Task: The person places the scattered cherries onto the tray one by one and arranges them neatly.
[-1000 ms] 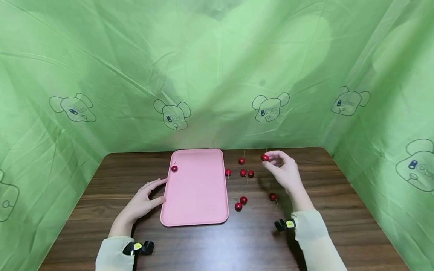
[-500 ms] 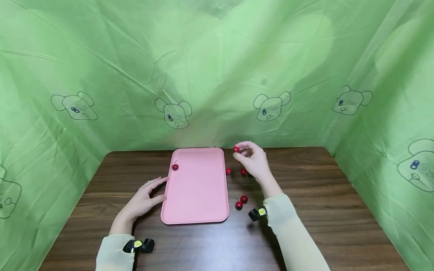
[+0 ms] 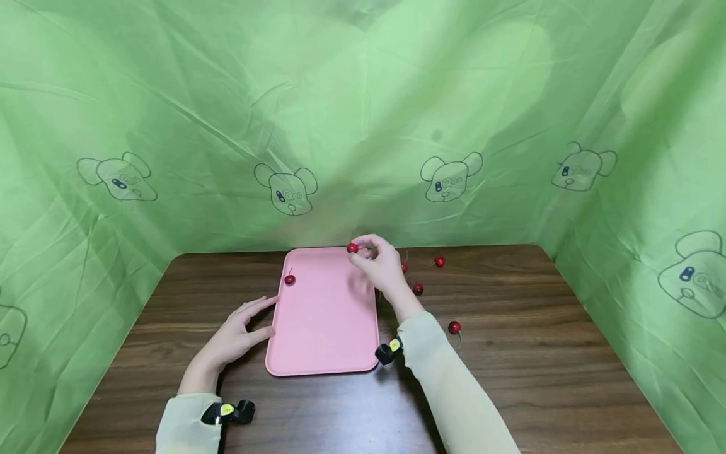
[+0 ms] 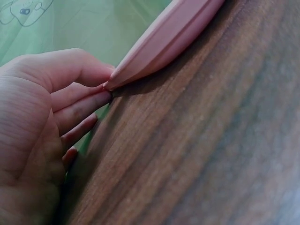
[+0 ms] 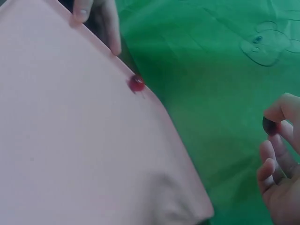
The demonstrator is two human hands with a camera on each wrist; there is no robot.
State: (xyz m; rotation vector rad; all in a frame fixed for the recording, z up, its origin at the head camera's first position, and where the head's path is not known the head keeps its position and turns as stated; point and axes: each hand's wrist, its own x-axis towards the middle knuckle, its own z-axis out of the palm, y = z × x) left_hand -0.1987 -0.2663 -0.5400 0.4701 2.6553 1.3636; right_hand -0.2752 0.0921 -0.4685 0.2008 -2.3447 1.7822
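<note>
My right hand point(image 3: 384, 270) pinches a red cherry point(image 3: 352, 248) between thumb and fingertips, above the far right part of the pink tray point(image 3: 323, 328). In the right wrist view the pinched cherry point(image 5: 270, 125) looks dark at its edge. Another cherry point(image 3: 290, 279), with a stem, lies inside the tray near its left rim. My left hand point(image 3: 235, 334) touches that left rim with thumb and index fingertip, spread apart along it. The left wrist view has the thumb and fingertips of this hand point(image 4: 61, 108) right at the tray's edge point(image 4: 159, 47).
Right of the tray, loose cherries lie on the brown wooden table point(image 3: 527, 353), among them one near the back point(image 3: 440, 261) and one farther forward point(image 3: 455, 327). My right forearm covers part of that area. A green curtain point(image 3: 363, 126) encloses the table's back and sides.
My right hand has carried its cherry leftward from the table's right side to over the tray. My left hand has stayed at the tray's left rim.
</note>
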